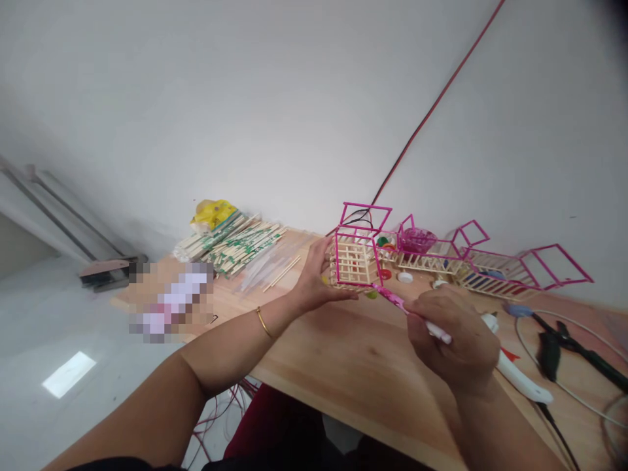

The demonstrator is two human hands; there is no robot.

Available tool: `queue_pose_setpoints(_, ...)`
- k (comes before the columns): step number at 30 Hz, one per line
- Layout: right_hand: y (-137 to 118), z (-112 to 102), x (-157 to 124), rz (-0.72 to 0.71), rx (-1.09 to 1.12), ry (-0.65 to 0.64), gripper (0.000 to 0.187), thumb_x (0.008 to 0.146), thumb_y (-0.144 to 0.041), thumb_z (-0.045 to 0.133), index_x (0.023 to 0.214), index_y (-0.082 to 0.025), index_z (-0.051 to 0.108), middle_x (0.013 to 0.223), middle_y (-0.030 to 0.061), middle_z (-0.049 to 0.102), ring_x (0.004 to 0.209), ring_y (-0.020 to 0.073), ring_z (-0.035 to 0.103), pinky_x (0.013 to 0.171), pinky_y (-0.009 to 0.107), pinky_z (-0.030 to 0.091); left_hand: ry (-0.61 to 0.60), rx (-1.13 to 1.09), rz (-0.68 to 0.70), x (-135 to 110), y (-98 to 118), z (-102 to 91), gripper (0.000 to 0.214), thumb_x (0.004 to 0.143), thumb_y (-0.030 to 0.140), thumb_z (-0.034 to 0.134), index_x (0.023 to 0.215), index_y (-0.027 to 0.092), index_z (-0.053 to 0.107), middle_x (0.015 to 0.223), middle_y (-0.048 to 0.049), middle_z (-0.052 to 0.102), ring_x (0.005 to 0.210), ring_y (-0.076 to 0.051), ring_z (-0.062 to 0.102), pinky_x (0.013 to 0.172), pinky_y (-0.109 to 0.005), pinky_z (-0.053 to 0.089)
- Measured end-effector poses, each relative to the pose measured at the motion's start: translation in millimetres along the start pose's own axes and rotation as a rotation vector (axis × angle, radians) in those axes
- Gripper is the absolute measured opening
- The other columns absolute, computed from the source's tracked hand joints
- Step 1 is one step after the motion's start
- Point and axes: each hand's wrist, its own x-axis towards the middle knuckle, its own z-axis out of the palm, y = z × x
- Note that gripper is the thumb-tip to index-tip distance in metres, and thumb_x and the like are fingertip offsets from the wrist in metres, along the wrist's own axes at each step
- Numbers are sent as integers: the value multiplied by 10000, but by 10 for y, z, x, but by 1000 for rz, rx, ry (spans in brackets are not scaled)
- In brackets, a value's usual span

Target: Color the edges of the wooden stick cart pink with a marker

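A small cage of pale wooden sticks with pink edges (354,260) stands on the wooden table (343,353). My left hand (316,275) grips its left side, thumb under its front bottom edge. My right hand (454,333) is closed round a pink-stained paintbrush (402,306), whose tip touches the cage's lower right corner. Behind it runs a row of similar stick and pink-frame pieces (490,265), with a pink bowl (417,239) among them.
Packs of wrapped chopsticks (235,245) and a yellow bag (213,212) lie at the table's far left. A white glue gun (520,376), black pliers (549,353) and cables lie right. Bottle caps (405,277) sit near the cage. A red cable (432,111) climbs the wall.
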Motion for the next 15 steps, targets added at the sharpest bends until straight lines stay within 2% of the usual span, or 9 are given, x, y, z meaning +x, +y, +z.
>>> queue_pose_setpoints(5, 57, -36, -31, 74, -7, 39, 169, 813, -94, 620, 909, -233, 638, 720, 8, 651, 670, 169, 604, 693, 369, 465, -22, -84, -80, 14, 63, -8, 1277, 463, 588, 923, 1505, 268, 257, 1516, -156, 257, 1397, -363, 418, 1133, -519, 457)
queue_pose_setpoints(9, 102, -46, -88, 206, 0, 114, 117, 844, -137, 610, 886, -231, 664, 747, 17, 659, 719, 184, 634, 694, 357, 495, -46, -155, -98, 26, 84, -22, 1282, 450, 548, 942, 1505, 253, 275, 1515, -167, 263, 1376, -370, 450, 1143, -529, 440)
queue_pose_setpoints(15, 139, -28, -118, 312, 44, 154, 99, 877, -195, 599, 816, -228, 671, 686, 10, 650, 704, 184, 649, 657, 327, 523, -131, -220, -109, 32, 73, -25, 1263, 426, 474, 967, 1497, 284, 325, 1508, -148, 302, 1410, -389, 411, 1153, -553, 425)
